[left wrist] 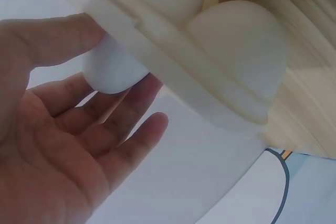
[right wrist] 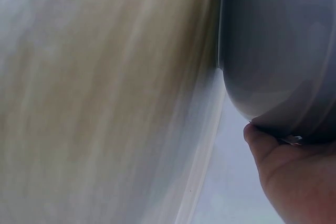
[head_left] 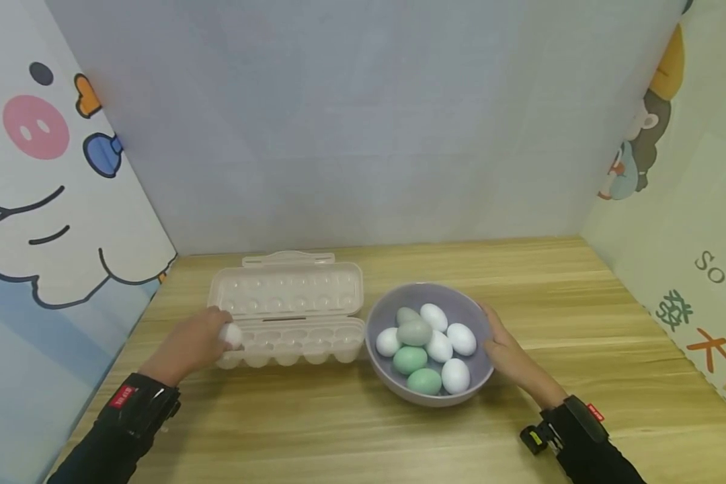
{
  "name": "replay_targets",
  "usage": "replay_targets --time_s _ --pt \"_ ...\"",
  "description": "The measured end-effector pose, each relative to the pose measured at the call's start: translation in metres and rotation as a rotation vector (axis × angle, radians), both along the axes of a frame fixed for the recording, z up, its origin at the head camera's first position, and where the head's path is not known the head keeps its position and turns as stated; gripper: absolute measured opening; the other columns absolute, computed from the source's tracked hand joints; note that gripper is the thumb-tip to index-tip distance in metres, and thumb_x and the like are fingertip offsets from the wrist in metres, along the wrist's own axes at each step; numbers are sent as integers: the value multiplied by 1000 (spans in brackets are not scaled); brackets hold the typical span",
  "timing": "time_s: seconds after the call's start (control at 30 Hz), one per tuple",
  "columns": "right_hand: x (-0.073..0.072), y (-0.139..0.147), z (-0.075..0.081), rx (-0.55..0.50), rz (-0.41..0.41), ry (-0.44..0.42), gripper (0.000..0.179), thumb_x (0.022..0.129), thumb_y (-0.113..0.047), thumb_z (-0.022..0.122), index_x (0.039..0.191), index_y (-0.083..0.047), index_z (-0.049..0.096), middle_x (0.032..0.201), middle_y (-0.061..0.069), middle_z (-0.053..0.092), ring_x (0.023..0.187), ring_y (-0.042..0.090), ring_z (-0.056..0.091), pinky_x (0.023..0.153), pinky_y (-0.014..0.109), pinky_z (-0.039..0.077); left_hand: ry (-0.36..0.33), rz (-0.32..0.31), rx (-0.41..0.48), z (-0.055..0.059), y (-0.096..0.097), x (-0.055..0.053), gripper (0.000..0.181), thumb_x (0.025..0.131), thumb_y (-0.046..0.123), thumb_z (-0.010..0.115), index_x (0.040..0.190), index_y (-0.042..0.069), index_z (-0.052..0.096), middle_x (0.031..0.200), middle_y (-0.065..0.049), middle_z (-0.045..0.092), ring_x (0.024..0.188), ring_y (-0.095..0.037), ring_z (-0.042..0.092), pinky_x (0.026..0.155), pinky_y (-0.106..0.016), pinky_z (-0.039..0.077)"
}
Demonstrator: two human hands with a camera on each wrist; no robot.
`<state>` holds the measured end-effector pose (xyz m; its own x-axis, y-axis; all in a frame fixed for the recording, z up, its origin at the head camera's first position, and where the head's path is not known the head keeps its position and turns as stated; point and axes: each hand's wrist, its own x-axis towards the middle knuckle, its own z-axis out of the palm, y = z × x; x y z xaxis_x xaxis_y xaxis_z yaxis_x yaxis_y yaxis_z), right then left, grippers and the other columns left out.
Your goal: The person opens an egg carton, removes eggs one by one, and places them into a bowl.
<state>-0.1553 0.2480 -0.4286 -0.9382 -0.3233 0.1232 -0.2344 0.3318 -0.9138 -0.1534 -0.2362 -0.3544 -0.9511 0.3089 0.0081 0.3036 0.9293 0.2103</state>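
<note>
The left hand (head_left: 190, 344) sits closest, its black sleeve at the lower edge of the head view; thumb and fingertips (left wrist: 147, 90) pinch a white egg (head_left: 232, 334) with the palm open behind it, as the left wrist view shows plainly; the egg rests at the left end of the egg tray (head_left: 290, 344), touching the rim of the end cup, though whether it is seated in that cup I cannot tell. The tray is a pale, thin plastic carton with its lid (head_left: 287, 289) hinged open behind it, and its other cups look unfilled.

Just right of the tray stands a grey bowl (head_left: 387, 296) on the wooden table (head_left: 363, 430); the right hand (head_left: 508, 353) lies against the bowl's right wall with fingers curved along it, steadying more than gripping, and nothing is held inside the fingers. White eggs (head_left: 462, 338) and green eggs (head_left: 409, 359) are heaped inside.

Judging by looks, the egg is light, smooth, slippery and probably brittle; a gentle fingertip pinch across its widest part suits it best; the carton would likely slide or flex if pushed.
</note>
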Motion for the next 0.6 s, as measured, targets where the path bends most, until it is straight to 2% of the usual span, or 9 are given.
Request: replay_targets --time_s 0.13,0.37,0.5,0.6 --pt "1 0 1 13 -4 -1 67 77 11 31 139 -1 8 143 27 8 128 47 10 97 63 17 39 -15 33 0 -1 -3 34 70 5 71 98 -5 55 81 -10 52 71 -23 50 67 -45 48" --pt "2 0 0 16 -6 -13 67 77 11 30 139 -2 8 143 27 7 128 48 10 96 63 19 86 -50 29 2 0 -6 39 69 4 70 102 -7 53 84 -12 52 72 -23 51 68 -45 48" --pt "1 0 0 16 -5 -12 66 77 11 30 138 0 8 143 27 7 128 48 10 97 63 18 183 -124 42 9 8 -10 37 71 7 68 104 -5 54 87 -14 54 76 -24 52 70 -43 49" --pt "1 0 1 22 -8 -14 67 77 11 31 139 -1 8 143 27 8 128 48 11 97 63 19 266 -179 96 16 22 -16 38 72 11 67 105 -2 55 92 -15 56 82 -27 54 71 -43 49"
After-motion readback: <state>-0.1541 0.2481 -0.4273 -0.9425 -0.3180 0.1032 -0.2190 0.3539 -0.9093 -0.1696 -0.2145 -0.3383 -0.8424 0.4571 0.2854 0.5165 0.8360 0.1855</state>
